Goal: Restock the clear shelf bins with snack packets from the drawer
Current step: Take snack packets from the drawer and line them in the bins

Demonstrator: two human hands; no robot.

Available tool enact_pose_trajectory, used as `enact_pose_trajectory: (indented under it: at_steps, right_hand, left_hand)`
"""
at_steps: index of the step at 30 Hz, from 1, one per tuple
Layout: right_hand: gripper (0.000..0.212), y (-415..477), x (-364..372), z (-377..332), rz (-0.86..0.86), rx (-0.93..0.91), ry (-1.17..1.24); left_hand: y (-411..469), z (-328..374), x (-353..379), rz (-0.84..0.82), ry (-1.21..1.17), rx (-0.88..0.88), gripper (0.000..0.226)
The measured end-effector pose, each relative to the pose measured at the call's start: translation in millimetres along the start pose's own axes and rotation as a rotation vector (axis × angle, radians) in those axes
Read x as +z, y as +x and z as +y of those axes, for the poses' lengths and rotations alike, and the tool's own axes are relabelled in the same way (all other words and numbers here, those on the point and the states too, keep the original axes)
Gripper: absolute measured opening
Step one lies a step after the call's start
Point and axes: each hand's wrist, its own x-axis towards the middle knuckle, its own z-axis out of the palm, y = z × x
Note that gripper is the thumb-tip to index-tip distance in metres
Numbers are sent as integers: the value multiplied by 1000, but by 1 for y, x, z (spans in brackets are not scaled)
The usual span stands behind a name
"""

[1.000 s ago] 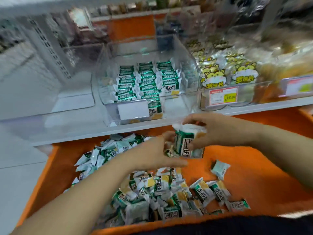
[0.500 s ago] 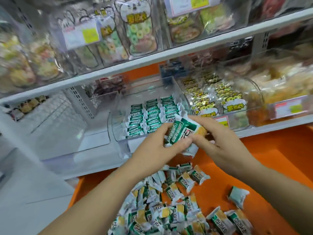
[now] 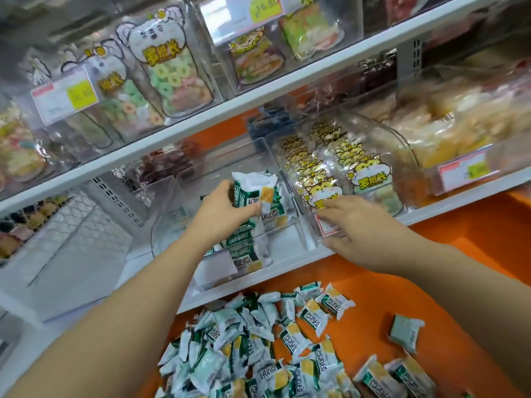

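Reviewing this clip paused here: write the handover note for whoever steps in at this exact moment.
Left hand: grips a stack of green packets over the clear bin.
Right hand: fingers relaxed, holds nothing, by the front of the neighbouring bin.
Done: rows of packets already lie in the clear bin.
Left: set this stack in, then bring up the many loose packets from the orange drawer.

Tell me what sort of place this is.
Most likely a snack shop aisle: white shelves hold clear bins of packaged snacks, price tags hang on bin fronts, and an orange drawer below is heaped with loose snack packets.
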Motion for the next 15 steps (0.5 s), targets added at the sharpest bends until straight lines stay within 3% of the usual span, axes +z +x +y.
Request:
enact_pose_trajectory:
  at_steps: [6,15]
  right_hand:
    - [52,0,0,-1,-40,4,-10]
    - [53,0,3,-1,-45,0,-8]
  left_hand:
    - [36,-15,20,-291,165,-17,83]
    - [62,-17,31,-452,553,76,77]
